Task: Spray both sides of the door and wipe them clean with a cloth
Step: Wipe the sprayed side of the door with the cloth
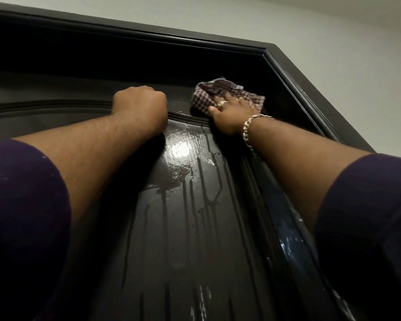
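Observation:
I look up at a dark glossy door [190,239]; its panel is wet, with liquid running down in streaks. My right hand [229,113], wearing a ring and a bracelet, presses a checked brown-and-white cloth [204,92] flat against the door's upper right part, just above the panel's curved moulding. To its left, my left hand [140,105] is curled into a fist against the door near the top; nothing shows in it and its fingers are hidden. No spray bottle is in view.
The dark door frame [301,72] runs along the top and down the right side, close to the cloth. A pale wall [333,31] surrounds the frame. Both arms in dark short sleeves fill the lower corners.

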